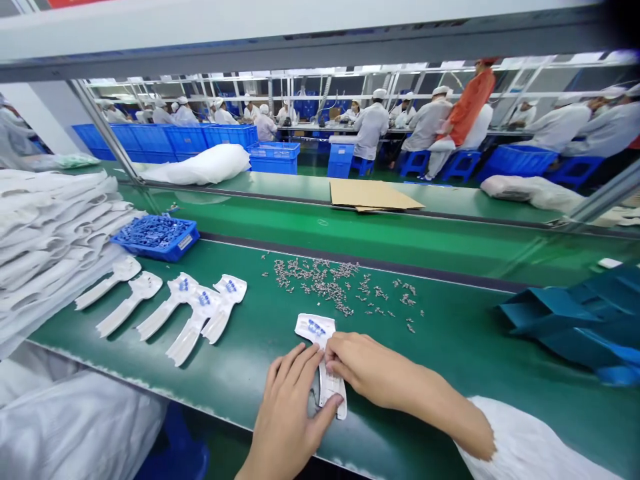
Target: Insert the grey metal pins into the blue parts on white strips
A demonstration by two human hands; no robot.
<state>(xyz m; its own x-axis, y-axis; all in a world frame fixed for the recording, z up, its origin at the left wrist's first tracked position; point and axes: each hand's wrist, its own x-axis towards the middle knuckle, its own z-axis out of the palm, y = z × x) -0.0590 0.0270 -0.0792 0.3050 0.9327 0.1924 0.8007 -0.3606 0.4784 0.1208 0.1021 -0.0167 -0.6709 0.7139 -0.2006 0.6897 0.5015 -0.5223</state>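
Note:
A white plastic shell half (330,385), shaped like a handle with a wider head, lies on the green table in front of me. Blue pieces (317,327) sit in its head. My left hand (295,393) rests on the shell's left side, fingers stretched out and thumb across its lower end. Over the shell's middle, my right hand (357,363) has its fingers pinched together; whatever they hold is hidden. Just beyond the shell, many small metal parts (325,283) are scattered. More white shells (187,333) lie to the left, some with blue pieces in them.
At the left stand a blue bin (157,237) of small blue parts and stacked wrapped white shells (55,240). Teal folded material (580,320) lies at the right. Across the green belt (280,217) are cardboard sheets (373,195). A metal frame (105,130) rises at the left; people work beyond.

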